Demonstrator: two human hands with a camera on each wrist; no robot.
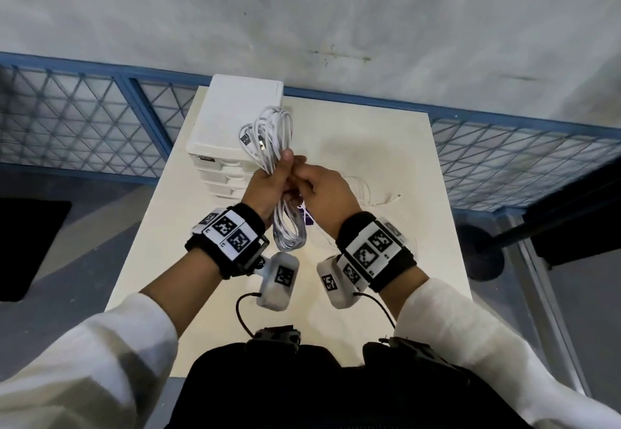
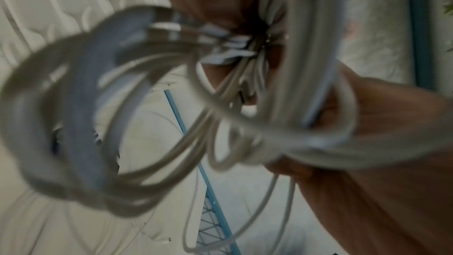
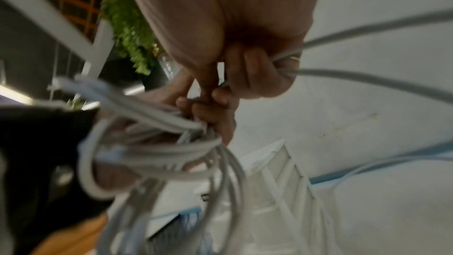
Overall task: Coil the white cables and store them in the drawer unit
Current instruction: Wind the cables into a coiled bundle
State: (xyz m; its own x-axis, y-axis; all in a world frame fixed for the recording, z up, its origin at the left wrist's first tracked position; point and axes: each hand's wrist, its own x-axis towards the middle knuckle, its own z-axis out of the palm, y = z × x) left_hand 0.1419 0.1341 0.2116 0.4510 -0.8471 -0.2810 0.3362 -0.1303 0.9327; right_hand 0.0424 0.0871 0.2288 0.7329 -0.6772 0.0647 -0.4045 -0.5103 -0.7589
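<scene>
My left hand grips a bundle of coiled white cables at its middle, above the table. Loops stick out above the fist, with USB plugs showing, and more loops hang below it. In the left wrist view the coil fills the frame, blurred. My right hand sits against the left, its fingers curled round a loose white cable strand that trails off to the right. The white drawer unit stands just behind the hands at the table's far left, its drawers shut.
More loose white cable lies on the cream table right of my hands. A small purple item peeks out under them. A blue mesh fence runs behind the table. A black stand base sits on the floor at right.
</scene>
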